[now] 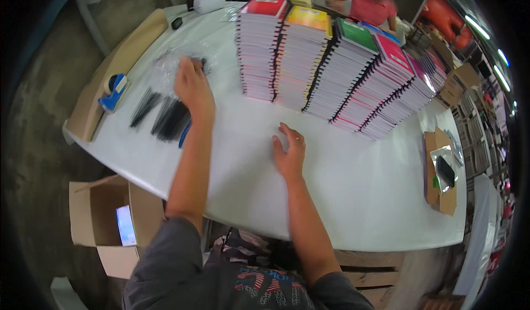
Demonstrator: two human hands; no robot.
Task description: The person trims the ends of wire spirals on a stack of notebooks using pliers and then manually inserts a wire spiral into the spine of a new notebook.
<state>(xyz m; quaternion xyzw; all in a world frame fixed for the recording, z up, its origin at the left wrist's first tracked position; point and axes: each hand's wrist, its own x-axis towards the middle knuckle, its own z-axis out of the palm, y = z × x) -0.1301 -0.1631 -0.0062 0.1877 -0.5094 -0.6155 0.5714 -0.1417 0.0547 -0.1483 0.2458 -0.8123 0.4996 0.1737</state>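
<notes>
My left hand point(193, 89) is over the left part of the white table, by a crumpled clear plastic bag point(165, 67). Its fingers are smeared by motion and a small dark thing shows beside them, so I cannot tell whether it holds anything. Just below that hand lie bundles of thin black strips point(170, 121), with a blue tool or pen point(185, 134) partly hidden by my forearm. My right hand point(291, 153) hovers at or rests on the table's middle, fingers apart and nothing in them. Beyond it stand tall stacks of spiral-bound notebooks point(303, 53) with red, yellow, green and pink covers.
A blue tape dispenser point(114, 93) and brown paper or card point(118, 69) lie along the left edge. An open cardboard box point(99, 216) is below the table. At right sits a small carton point(440, 172) with a dark packet. Across the table is a person point(371, 6) in pink.
</notes>
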